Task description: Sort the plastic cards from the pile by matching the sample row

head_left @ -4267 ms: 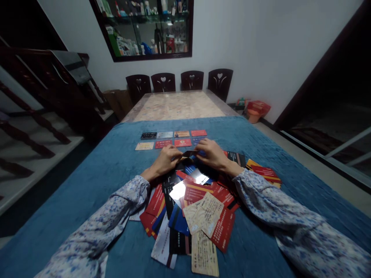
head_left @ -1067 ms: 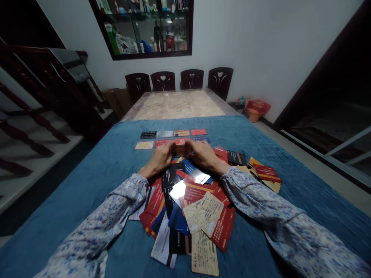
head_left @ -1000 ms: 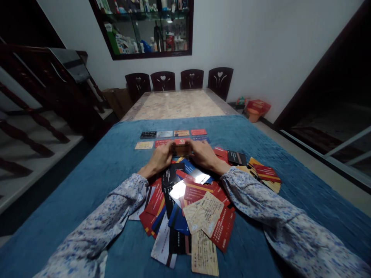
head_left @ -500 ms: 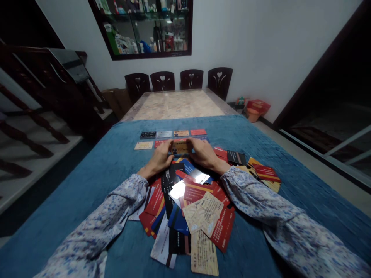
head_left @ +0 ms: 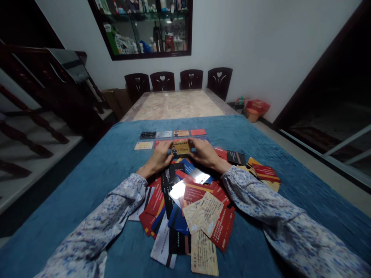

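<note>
A gold card [head_left: 181, 149] with a small printed figure at its left end is held between my two hands, above the far edge of the card pile. My left hand [head_left: 160, 156] grips its left end with thumb and fingers. At the other end, my right hand [head_left: 204, 153] pinches it the same way. Whether more cards lie behind it in the grip I cannot tell. Beneath and nearer me spreads a loose pile of red, black, blue, white and cream cards [head_left: 204, 214]. Just beyond my hands, cards lie in rows, among them a cream card [head_left: 143, 145] and a black card [head_left: 148, 135].
More cards, including a dark red card [head_left: 266, 173], lie scattered right of my right forearm. A blue cloth [head_left: 95, 173] covers the near part of the table. Behind the marble tabletop [head_left: 176, 104] stand several dark chairs [head_left: 162, 81].
The gold card has tilted slightly, so its printed face shows more clearly. Both hands keep their hold in nearly the same place. The pile and the rows look unchanged.
</note>
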The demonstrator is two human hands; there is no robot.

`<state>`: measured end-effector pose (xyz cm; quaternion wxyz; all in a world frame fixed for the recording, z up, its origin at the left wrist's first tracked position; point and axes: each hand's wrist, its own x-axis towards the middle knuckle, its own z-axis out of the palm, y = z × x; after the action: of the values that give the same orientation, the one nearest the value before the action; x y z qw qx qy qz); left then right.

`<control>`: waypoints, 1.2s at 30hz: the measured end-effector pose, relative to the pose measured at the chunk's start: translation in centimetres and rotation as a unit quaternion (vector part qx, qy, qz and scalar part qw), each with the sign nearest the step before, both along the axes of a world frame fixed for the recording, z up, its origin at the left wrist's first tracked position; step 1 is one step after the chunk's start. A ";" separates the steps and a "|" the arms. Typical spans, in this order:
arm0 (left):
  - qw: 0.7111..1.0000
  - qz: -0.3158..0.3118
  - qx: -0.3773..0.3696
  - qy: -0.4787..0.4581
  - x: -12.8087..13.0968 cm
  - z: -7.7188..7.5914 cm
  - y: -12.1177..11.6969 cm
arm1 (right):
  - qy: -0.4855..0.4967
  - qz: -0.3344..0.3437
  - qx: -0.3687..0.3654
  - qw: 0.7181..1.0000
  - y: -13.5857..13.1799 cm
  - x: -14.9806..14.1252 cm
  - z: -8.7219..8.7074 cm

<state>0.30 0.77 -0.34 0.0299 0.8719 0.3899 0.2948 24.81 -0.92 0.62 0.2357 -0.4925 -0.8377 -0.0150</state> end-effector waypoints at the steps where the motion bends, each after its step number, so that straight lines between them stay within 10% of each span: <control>1: 1.000 0.001 0.000 0.003 0.0 0.1 0.0 | -0.005 0.000 -0.003 1.000 0.0 0.1 0.1; 36: 0.982 0.025 -0.128 0.138 0.5 2.7 -0.2 | -0.114 0.061 -0.123 0.984 1.3 1.1 3.3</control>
<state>0.85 0.57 2.33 0.0793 0.8831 0.4467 0.1196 25.89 0.41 3.92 0.0765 -0.4606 -0.8831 0.0462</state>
